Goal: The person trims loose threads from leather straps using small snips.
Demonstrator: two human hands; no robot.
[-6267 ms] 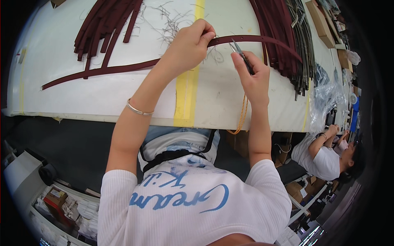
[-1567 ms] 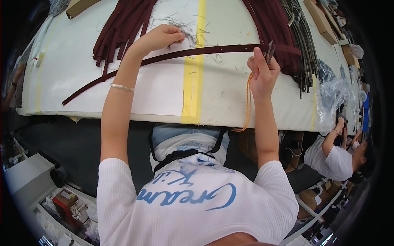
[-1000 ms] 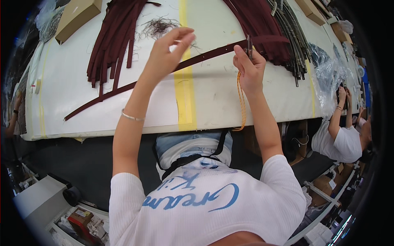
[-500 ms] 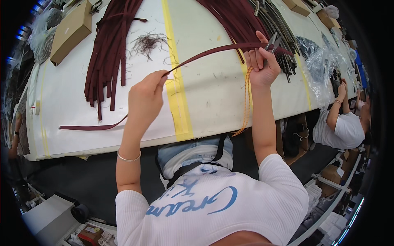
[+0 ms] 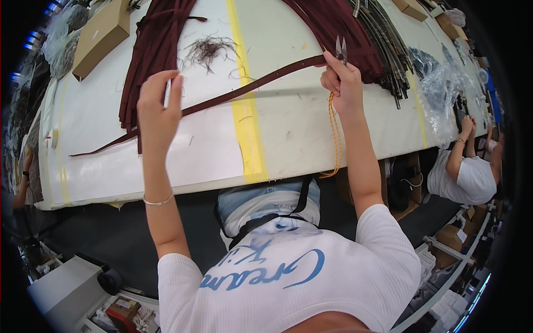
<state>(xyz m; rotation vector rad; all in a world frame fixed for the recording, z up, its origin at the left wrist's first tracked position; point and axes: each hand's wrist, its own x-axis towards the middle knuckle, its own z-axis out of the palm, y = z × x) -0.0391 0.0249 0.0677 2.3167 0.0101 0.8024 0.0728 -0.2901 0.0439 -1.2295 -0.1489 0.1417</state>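
A long, narrow maroon strap point(image 5: 252, 86) with small holes runs from my right hand down to the left across the table. My right hand point(image 5: 345, 83) pinches its upper end between thumb and finger. The same hand keeps a pair of thread snips point(image 5: 341, 50), blades pointing up, and a twisted orange-yellow cord point(image 5: 336, 139) dangles below. My left hand point(image 5: 158, 108) is raised over the strap with thumb and fingers apart, nothing between them. Part of the strap is hidden behind that hand. Its far left end rests on the white sheet.
Bundles of maroon straps lie at the upper left point(image 5: 158, 50) and upper right point(image 5: 338, 33). A tangle of cut threads point(image 5: 208, 51) sits between them. Dark rods point(image 5: 388, 55), clear plastic point(image 5: 436, 97) and a cardboard box point(image 5: 101, 36) are around. A co-worker point(image 5: 466, 172) sits at right.
My left hand has let go of the strap and moved left, its fingers parting. My right hand has shifted slightly left, now pinching the strap's end, which earlier extended past it to the right.
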